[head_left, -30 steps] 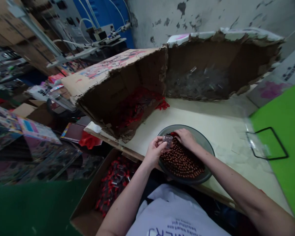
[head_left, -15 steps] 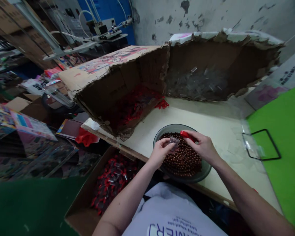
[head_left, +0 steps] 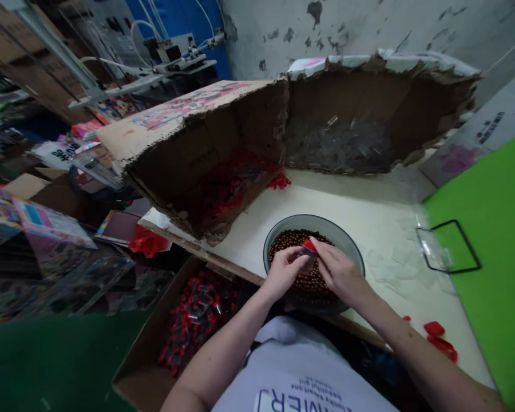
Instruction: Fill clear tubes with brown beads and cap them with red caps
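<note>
My left hand (head_left: pixel 281 274) pinches a small clear plastic container (head_left: pixel 304 257) with dark contents, mostly covered by my fingers. Against its top end, my right hand (head_left: pixel 338 272) grips a red cap (head_left: pixel 309 246). Whether the cap is fully seated, I cannot tell. Both hands are over a grey bowl (head_left: pixel 355 246) of shiny brown beads (head_left: pixel 295 236), and they hide part of the beads.
Behind the bowl, one torn cardboard box (head_left: pixel 193 123) holds red pieces, another (head_left: pixel 429 109) clear plastic pieces. Below left, a carton (head_left: pixel 139 343) contains red-capped containers. Red parts (head_left: pixel 434 329) lie at right, near a green panel (head_left: pixel 498 229) and black wire frame (head_left: pixel 476 257).
My right hand has moved left and slightly down, bringing the red cap onto the clear container in my left hand. Red parts at the lower right now show beside my right forearm.
</note>
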Motion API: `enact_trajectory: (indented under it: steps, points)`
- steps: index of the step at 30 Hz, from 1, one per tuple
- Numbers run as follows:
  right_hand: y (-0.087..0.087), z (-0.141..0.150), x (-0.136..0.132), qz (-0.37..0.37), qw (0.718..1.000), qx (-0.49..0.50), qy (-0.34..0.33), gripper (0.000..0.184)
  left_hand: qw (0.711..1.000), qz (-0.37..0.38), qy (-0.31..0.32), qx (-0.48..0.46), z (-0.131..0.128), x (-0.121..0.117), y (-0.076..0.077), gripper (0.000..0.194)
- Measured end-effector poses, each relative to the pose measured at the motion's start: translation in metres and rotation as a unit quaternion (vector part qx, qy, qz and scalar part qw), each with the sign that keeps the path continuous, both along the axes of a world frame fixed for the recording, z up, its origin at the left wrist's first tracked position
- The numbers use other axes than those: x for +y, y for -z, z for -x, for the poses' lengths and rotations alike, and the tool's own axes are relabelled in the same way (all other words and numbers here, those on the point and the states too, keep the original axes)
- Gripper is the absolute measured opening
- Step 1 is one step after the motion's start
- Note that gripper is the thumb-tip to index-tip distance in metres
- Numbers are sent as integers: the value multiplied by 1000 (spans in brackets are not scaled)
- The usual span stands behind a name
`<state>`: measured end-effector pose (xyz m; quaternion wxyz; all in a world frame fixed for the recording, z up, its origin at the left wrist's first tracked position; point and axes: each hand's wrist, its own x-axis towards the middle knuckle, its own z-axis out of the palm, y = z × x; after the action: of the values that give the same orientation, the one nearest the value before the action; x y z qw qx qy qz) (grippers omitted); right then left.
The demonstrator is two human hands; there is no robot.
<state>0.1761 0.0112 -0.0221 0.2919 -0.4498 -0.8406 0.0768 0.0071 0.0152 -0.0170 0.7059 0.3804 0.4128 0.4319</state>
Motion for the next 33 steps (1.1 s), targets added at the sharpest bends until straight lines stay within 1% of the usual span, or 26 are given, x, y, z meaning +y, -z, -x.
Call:
enact_trajectory:
  steps: [2, 5, 9, 11, 13, 17, 20, 23, 24, 25, 26, 28, 29, 30, 31, 32, 33]
  points:
    - [3, 0, -3, -17, 1000, -25, -3, 65, 1000, 4, 7, 18, 2, 0, 0, 35]
    - [2, -2, -8, -17, 999, -45, -19, 69, 997, -4, 35, 61, 9, 1, -3, 34]
    - [-3, -2, -15, -9, 999, -31, -38, 68, 990, -33, 91, 103, 19, 4, -13, 30]
    - [-8, -2, -16, 9, 999, -1, -31, 65, 989, -31, 104, 98, 20, 5, -18, 30]
    - [-15, -2, -13, 45, 997, 54, -21, 59, 992, -15, 102, 66, 19, 7, -22, 33]
    - [-34, -10, -6, 141, 976, 166, -19, 48, 995, 20, 95, -2, 15, 11, -24, 39]
    - [-42, -12, 0, 221, 946, 237, -9, 44, 992, 35, 119, -13, 14, 10, -22, 40]
    - [-39, -4, 11, 272, 914, 300, 16, 36, 985, 51, 165, -2, 11, 4, -19, 40]
    - [-37, 0, 15, 285, 898, 335, 30, 34, 982, 56, 180, 2, 10, 1, -18, 40]
    - [-35, 3, 20, 296, 875, 379, 44, 33, 981, 59, 187, 4, 8, -2, -17, 39]
    - [-32, 5, 24, 308, 847, 430, 55, 33, 981, 60, 186, 1, 7, -4, -16, 39]
    - [-26, 6, 27, 323, 781, 530, 71, 36, 986, 62, 152, -13, 6, -7, -14, 39]
    - [-23, 6, 26, 320, 752, 571, 81, 38, 990, 67, 123, -25, 5, -7, -14, 39]
    - [-20, 5, 23, 308, 729, 604, 95, 38, 992, 74, 94, -37, 5, -6, -13, 40]
    - [-17, 5, 19, 289, 714, 628, 112, 38, 993, 82, 67, -48, 5, -6, -12, 40]
    - [-14, 6, 13, 268, 707, 642, 128, 37, 993, 89, 47, -57, 4, -5, -11, 40]
    - [-12, 7, 8, 246, 709, 646, 139, 36, 993, 94, 36, -63, 3, -5, -10, 40]
